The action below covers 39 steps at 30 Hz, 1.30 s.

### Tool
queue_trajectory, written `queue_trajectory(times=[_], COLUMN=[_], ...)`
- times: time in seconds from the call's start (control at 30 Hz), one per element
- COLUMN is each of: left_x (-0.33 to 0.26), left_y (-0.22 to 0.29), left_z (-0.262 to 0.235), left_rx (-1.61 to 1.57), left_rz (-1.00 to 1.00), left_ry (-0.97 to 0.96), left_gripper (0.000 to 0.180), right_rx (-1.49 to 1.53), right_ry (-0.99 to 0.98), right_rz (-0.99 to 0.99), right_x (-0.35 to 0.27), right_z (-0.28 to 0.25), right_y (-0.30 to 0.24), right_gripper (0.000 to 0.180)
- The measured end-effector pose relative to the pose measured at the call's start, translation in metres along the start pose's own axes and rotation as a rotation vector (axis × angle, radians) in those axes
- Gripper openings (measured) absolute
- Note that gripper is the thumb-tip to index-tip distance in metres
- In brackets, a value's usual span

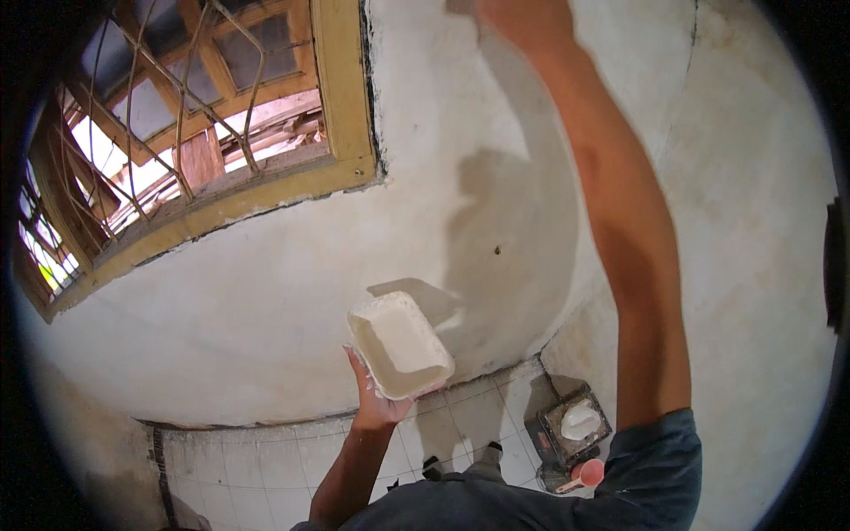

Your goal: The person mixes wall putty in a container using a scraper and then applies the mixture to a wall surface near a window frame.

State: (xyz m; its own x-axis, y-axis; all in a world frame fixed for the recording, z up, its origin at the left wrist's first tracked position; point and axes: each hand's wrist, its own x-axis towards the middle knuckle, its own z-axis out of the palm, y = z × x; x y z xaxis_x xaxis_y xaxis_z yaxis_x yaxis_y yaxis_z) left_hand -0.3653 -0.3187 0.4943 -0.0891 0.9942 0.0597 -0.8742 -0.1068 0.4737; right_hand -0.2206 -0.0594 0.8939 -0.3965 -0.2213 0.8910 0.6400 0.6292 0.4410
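Observation:
My left hand (382,409) grips a white rectangular tub (359,341) from below, its fingers wrapped round the near end. White paste or paint coats the tub's inside and rim. The tub is tilted so that its open side shows, and it hangs in front of the white wall (310,265). My right arm reaches far up along the wall. At the top edge of the view, my right hand (527,19) is cut off, so its fingers are hidden. A small dark patch shows beside it, too little to name.
A wooden window frame (354,106) with metal bars (181,88) is at upper left. On the tiled floor (274,456), a dark square container (598,416) bears a white lump (580,422). A pink scoop (591,473) lies close by. My feet (490,451) are near the wall's base.

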Motion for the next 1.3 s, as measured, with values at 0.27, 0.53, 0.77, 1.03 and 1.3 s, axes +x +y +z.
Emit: queue_trajectory(times=[0.27, 0.53, 0.77, 1.03, 1.3], left_x=[-0.008, -0.001, -0.003, 0.005, 0.006], left_y=[0.008, 0.002, 0.005, -0.006, -0.009], left_z=[-0.001, 0.0, -0.003, 0.0, 0.0], left_rx=[0.097, 0.065, 0.046, 0.06, 0.028], left_rz=[0.001, 0.005, -0.005, -0.009, -0.017], left_ry=[-0.006, -0.006, -0.009, -0.01, -0.01], left_gripper=[0.089, 0.087, 0.087, 0.085, 0.086], right_rx=[0.176, 0.014, 0.173, 0.964, 1.173], right_ry=[-0.169, -0.027, -0.441, -0.551, -0.752], right_rz=[0.019, 0.056, 0.109, 1.099, 0.992], right_x=[-0.215, -0.19, -0.301, -0.217, -0.234], right_z=[-0.008, 0.032, -0.003, -0.084, -0.089], right_y=[-0.186, -0.144, -0.205, -0.154, -0.2], right_gripper=[0.035, 0.035, 0.034, 0.028, 0.021])
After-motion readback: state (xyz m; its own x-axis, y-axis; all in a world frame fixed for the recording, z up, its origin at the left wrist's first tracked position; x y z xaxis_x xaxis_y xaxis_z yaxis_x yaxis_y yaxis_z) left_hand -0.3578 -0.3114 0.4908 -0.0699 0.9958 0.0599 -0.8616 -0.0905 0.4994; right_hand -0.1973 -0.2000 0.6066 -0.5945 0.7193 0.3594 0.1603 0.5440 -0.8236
